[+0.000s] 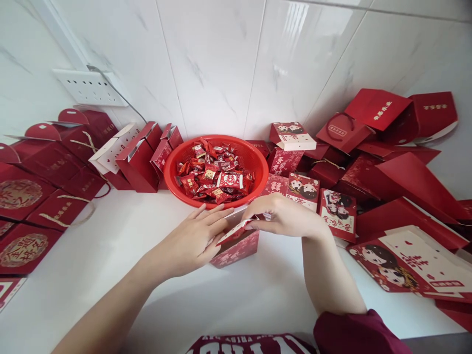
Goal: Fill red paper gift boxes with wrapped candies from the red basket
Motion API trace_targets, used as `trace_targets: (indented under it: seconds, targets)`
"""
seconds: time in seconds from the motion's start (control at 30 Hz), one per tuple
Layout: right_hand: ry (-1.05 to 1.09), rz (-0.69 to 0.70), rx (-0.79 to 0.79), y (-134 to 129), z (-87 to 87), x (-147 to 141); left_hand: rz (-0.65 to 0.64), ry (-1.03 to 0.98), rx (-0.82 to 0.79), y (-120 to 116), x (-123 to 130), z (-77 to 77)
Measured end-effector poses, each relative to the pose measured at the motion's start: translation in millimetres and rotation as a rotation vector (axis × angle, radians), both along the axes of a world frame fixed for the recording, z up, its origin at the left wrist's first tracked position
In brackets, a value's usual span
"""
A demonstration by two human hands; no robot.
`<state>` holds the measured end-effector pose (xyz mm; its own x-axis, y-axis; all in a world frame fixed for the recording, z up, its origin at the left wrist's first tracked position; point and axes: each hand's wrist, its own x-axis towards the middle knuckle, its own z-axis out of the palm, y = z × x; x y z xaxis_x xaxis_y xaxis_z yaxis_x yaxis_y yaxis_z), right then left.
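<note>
Right hand [282, 216] pinches flap [235, 231] tight, left hand [199, 233] against red box [238, 250], closure unclear, red basket [261, 172] just beyond both.

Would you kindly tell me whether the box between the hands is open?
The box is open: a gap shows beneath its raised flap.

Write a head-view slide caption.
Left hand and right hand on a red floral gift box, near a red basket of wrapped candies.
</note>
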<state>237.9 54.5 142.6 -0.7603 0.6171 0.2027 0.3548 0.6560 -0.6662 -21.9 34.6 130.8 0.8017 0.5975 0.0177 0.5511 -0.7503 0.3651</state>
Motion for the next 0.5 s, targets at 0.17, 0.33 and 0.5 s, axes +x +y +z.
trace_targets:
  seconds: [0.17,0.33,0.5]
  targets:
    - [-0.183,-0.143,0.102,-21.8,5.2,1.6,0.035,0.017,-0.039,4.1,-2.2,0.6]
    - [-0.285,-0.244,0.122,-37.9,5.6,-1.2,0.022,-0.013,-0.070,9.1,-3.9,0.8]
    - [-0.125,-0.223,0.066,-21.8,13.0,-4.3,-0.002,0.007,-0.069,7.5,-1.8,1.0]
